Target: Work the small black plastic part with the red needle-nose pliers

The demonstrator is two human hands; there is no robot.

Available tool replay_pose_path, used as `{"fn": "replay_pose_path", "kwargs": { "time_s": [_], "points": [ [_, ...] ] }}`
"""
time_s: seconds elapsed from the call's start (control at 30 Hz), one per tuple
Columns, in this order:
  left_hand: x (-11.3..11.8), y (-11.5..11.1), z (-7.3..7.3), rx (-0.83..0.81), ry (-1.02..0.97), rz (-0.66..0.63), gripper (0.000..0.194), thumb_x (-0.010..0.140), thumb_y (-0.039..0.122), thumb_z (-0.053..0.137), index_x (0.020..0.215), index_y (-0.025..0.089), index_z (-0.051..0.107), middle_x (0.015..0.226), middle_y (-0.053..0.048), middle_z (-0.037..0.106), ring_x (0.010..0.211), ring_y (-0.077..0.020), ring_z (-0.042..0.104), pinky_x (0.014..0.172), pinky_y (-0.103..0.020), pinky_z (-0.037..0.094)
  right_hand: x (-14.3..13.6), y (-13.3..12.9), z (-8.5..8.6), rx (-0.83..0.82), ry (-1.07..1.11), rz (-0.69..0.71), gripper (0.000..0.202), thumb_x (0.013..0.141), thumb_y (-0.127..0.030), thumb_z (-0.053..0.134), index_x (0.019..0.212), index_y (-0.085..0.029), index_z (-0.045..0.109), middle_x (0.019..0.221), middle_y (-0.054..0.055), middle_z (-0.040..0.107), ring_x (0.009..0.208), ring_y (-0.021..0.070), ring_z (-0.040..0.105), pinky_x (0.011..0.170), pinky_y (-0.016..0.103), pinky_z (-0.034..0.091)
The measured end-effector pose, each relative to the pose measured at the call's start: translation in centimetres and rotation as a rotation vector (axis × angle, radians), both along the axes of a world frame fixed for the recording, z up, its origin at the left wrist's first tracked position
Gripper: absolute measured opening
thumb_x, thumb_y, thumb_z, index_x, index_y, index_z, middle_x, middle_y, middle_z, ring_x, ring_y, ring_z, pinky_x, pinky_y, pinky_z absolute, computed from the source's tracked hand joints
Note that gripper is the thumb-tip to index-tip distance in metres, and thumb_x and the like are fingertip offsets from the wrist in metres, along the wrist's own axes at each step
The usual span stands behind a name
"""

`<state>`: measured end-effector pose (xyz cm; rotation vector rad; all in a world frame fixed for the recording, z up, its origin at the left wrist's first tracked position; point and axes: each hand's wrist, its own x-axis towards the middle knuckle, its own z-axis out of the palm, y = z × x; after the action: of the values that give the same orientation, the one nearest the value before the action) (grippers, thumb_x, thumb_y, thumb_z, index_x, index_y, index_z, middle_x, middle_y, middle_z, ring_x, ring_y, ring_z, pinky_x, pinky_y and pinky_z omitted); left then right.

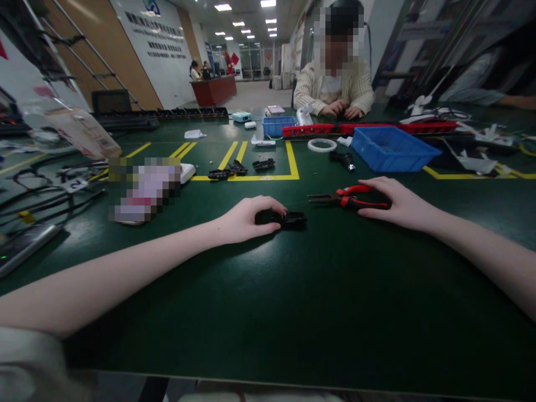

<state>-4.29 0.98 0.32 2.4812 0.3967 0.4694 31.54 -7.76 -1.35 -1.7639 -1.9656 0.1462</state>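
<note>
Green surface [293,312] under everything. Blue bin [389,161] set back, leaving near surface for handwork. Hands apart: right hand [402,204] wrapped on pliers [345,199] by handles, so nose points free toward left hand [247,220]. Black part [296,220] mid-surface, pinched by left hand, likely for steadiness; detail too dark to read.

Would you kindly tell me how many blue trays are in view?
2: a smaller blue tray farther off, partly behind the red strip, and a larger blue tray nearer, beyond the right hand. Others may be hidden.
</note>
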Motion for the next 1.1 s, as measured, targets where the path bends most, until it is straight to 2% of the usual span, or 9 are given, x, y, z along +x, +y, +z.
{"fn": "replay_pose_path", "kwargs": {
  "time_s": [0.13,0.27,0.33,0.4,0.5,0.63,0.87,1.0,1.1],
  "points": [
    [-0.4,-0.2,0.1,-0.073,-0.011,0.015,0.022,0.085,0.023,0.063,0.106,0.016,0.063,0.116,-0.005,0.063,0.108,-0.0175,0.059,0.097,-0.037,0.046,-1.4,-0.6,0.7,-0.030,0.067,-0.135,0.071,0.058,-0.061,0.074,0.114,-0.019,0.059,0.113,0.014,0.061,0.102,0.0352,0.058,0.087,0.057,0.049],
    [-0.3,-0.2,0.1,-0.108,-0.025,0.014,0.019,0.084,0.024,0.064,0.102,0.017,0.065,0.115,-0.005,0.064,0.108,-0.0173,0.060,0.097,-0.036,0.046,-3.6,-1.9,1.8,0.176,0.299,-0.207,0.089,0.055,-0.053,0.080,0.131,-0.023,0.046,0.127,0.013,0.054,0.107,0.0315,0.057,0.089,0.051,0.050],
    [-0.3,-0.1,0.1,-0.117,-0.030,0.008,0.018,0.084,0.024,0.065,0.101,0.016,0.065,0.114,-0.005,0.065,0.107,-0.0169,0.060,0.097,-0.035,0.046,-4.7,-2.5,2.3,0.258,0.476,-0.219,0.098,0.050,-0.050,0.083,0.135,-0.024,0.042,0.124,0.011,0.055,0.105,0.0292,0.059,0.091,0.049,0.049],
    [-0.3,-0.2,0.0,-0.116,-0.027,0.011,0.018,0.084,0.024,0.065,0.101,0.016,0.065,0.113,-0.004,0.065,0.106,-0.0168,0.060,0.096,-0.035,0.046,-5.7,-2.8,2.7,0.295,0.649,-0.222,0.093,0.047,-0.046,0.085,0.129,-0.023,0.047,0.114,0.008,0.060,0.105,0.0281,0.059,0.095,0.049,0.047],
    [-0.3,-0.6,0.0,-0.104,-0.017,0.033,0.017,0.084,0.025,0.064,0.099,0.017,0.066,0.110,-0.004,0.065,0.104,-0.0177,0.060,0.093,-0.035,0.046,-7.0,-3.2,2.9,0.240,0.793,-0.233,0.074,0.046,-0.042,0.086,0.112,-0.024,0.057,0.096,0.003,0.065,0.099,0.0270,0.063,0.098,0.051,0.045],
    [-0.4,-1.1,0.1,-0.116,-0.022,0.044,0.013,0.083,0.024,0.064,0.094,0.016,0.065,0.106,-0.004,0.065,0.102,-0.0179,0.059,0.092,-0.035,0.046,-8.1,-3.5,2.6,0.156,0.838,-0.190,0.064,0.049,-0.038,0.087,0.103,-0.026,0.053,0.097,0.003,0.070,0.097,0.0261,0.066,0.096,0.050,0.048],
    [-0.3,-1.2,0.2,-0.131,-0.036,0.035,0.010,0.083,0.024,0.063,0.088,0.017,0.065,0.104,-0.004,0.064,0.101,-0.0187,0.059,0.092,-0.038,0.046,-8.7,-4.1,2.9,0.029,0.996,-0.219,0.086,0.050,-0.030,0.087,0.126,-0.030,0.045,0.100,0.001,0.072,0.105,0.0280,0.065,0.101,0.051,0.046],
    [-0.3,-1.0,-0.1,-0.116,-0.047,0.023,0.009,0.085,0.025,0.062,0.087,0.017,0.065,0.102,-0.003,0.064,0.099,-0.0173,0.060,0.092,-0.036,0.046,-9.1,-4.5,3.4,-0.018,0.962,-0.170,0.058,0.054,-0.035,0.085,0.106,-0.027,0.060,0.103,0.005,0.072,0.105,0.0314,0.064,0.101,0.057,0.044],
    [-0.4,-1.0,-0.1,-0.109,-0.056,0.003,0.008,0.086,0.023,0.061,0.088,0.017,0.065,0.101,-0.003,0.064,0.098,-0.0160,0.060,0.091,-0.034,0.047,-9.3,-4.8,3.6,-0.047,0.891,-0.139,0.054,0.054,-0.034,0.085,0.101,-0.027,0.061,0.109,0.005,0.071,0.104,0.0310,0.065,0.096,0.056,0.048]
  ]
}}
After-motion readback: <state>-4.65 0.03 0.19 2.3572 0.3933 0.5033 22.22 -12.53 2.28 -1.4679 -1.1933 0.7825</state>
